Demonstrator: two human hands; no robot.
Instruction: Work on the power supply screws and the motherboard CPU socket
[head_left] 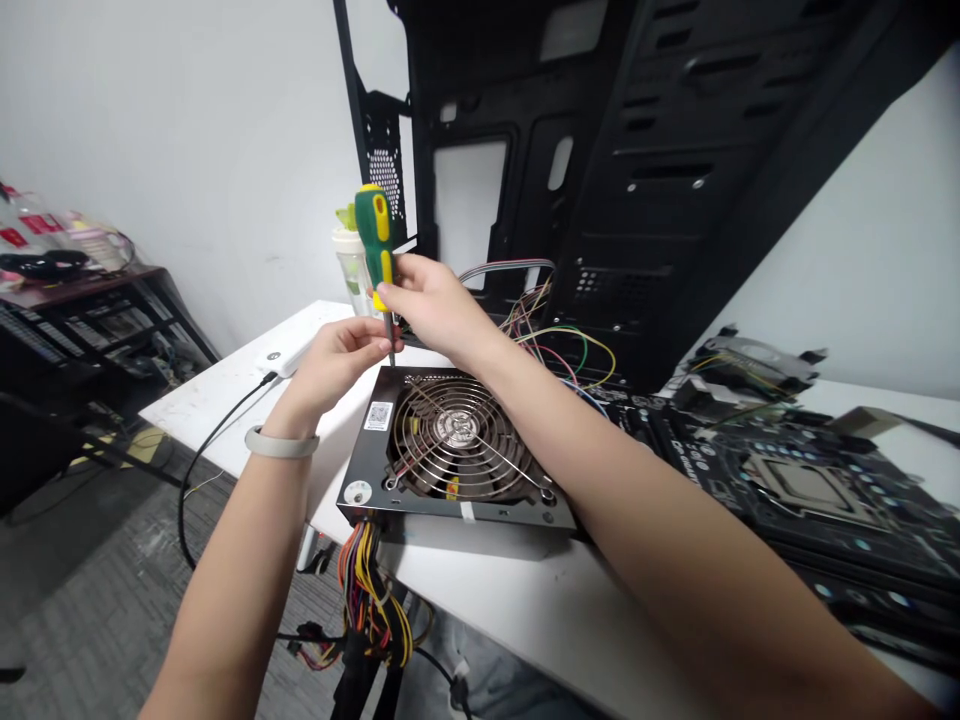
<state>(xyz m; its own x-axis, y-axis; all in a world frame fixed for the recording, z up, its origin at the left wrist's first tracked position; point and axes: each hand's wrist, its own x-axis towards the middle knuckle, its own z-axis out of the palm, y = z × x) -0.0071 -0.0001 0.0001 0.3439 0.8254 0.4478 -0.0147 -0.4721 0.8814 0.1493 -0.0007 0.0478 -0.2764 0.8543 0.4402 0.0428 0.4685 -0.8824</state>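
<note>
Head view: we see the tall black computer case (pixel 517 90) standing behind the work, big enough to catch our right forearm if we swing it wide. Under everything, the white table (pixel 480 590) leaves little room at its near edge. The motherboard (pixel 720 465) lies face up to our right, where a dropped tool could scratch it. In front of us the power supply (pixel 375 455) lies fan side up near that edge, and its thick cable bundle (pixel 367 600) hangs over; a snag or tug there could twist the box under our hands. The screwdriver (pixel 377 240) stands nearly upright, its tip at the far left corner of the box. Our right hand (pixel 442 305) closes its fingers round the base of the handle, while our left hand (pixel 337 360) nearly shuts thumb and fingertips about the shaft by the tip. We cannot tell whether a screw sits between them. Pressing off-axis could make the tip skid, marking the metal or jabbing our left fingertips, since they sit so close. Should it slip toward the fan grille (pixel 459 430), anything small could fall through the wire rings.
</note>
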